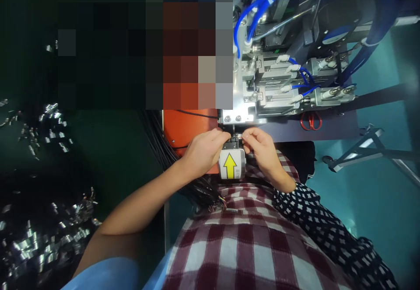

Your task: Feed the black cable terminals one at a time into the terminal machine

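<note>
My left hand (205,150) is closed, its thumb and fingertips pinched together at the left side of a small black fixture (234,143). Whatever those fingertips hold is hidden. Opposite it, my right hand (261,146) pinches a small silver piece (239,136) at the fixture's right side. Just below both hands sits a white block-shaped unit (232,164) marked with a yellow arrow pointing away from me. Beyond the fingertips is the edge of a silver metal plate (234,118) with bolts.
Pneumatic cylinders (278,99) with blue hoses (241,23) stand at the upper right. Red-handled scissors (311,121) lie beside them. A bundle of black cables (157,139) runs along an orange surface (190,126). Shiny metal pieces (36,242) are scattered on the left.
</note>
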Available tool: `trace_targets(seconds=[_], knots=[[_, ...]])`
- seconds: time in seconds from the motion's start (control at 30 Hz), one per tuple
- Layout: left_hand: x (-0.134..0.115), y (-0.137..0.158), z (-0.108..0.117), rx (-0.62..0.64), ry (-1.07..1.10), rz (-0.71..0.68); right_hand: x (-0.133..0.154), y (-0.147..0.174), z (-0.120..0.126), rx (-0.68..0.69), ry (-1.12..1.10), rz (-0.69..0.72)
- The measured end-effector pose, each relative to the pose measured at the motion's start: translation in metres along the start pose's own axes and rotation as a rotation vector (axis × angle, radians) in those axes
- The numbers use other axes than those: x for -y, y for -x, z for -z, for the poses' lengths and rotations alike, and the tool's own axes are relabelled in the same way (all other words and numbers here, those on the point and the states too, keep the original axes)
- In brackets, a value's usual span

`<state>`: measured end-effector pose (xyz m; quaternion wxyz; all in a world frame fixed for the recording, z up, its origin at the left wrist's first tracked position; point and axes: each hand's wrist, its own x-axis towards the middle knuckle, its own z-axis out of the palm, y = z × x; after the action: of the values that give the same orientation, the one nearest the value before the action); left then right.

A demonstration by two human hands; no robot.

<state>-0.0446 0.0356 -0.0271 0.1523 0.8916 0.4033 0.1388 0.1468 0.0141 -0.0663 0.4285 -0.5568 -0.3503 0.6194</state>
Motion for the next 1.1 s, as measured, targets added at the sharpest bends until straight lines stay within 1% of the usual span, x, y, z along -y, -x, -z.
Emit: trace_targets(seconds=[0.43,0.73,1.0,1.1], knots=[[0.0007,-0.0005,-0.0025,-0.013,0.039,0.033,0.0009,-0.0002,-0.002,-0.009,0.02,0.052],[0.0016,0.0,-0.0029,0.013,0.076,0.075,-0.0003,-0.0003,-0.002,-0.008,0.023,0.049],[0.0003,-0.0013,-0.0009,0.049,0.088,0.106,0.0012,0.0003,-0.0027,-0.003,-0.02,0.055],[-0.0036,-0.0003,0.0016,0.022,0.009,0.083,-0.0006,-0.0001,-0.0035,-0.002,-0.058,0.041]])
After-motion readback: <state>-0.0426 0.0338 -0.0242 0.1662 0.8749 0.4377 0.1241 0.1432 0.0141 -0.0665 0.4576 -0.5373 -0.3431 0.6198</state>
